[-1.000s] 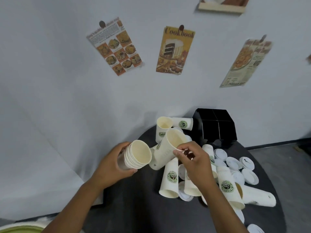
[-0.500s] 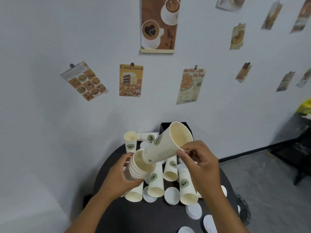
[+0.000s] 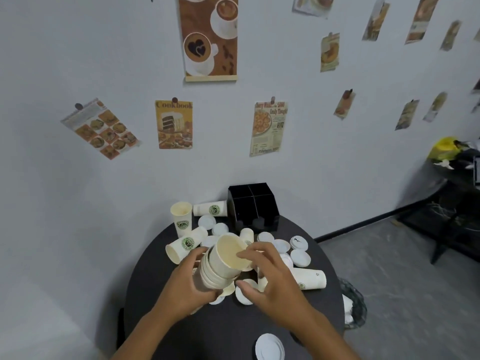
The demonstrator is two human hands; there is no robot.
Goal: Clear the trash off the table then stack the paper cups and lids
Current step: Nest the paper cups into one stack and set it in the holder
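Observation:
My left hand (image 3: pixel 187 289) grips a tilted stack of nested paper cups (image 3: pixel 220 268) above the round black table (image 3: pixel 220 331). My right hand (image 3: pixel 272 276) has its fingertips on the rim of the top cup, and its thumb sits apart below the stack. Loose cups with green logos remain: one upright (image 3: pixel 181 219), one lying behind it (image 3: pixel 210 209), one lying at left (image 3: pixel 185 245) and one lying at right (image 3: pixel 310 278). Several white lids (image 3: pixel 298 242) are scattered around them, and one lid (image 3: pixel 268 348) lies near the front edge.
A black divided organizer (image 3: pixel 253 203) stands at the table's back against the wall. A bin lined with a black bag (image 3: pixel 354 305) sits on the floor right of the table. Further right is a dark table with a yellow object (image 3: pixel 444 149).
My right hand has lowered the single cup into the stack held by my left hand. The camera view has tilted up and shifted right.

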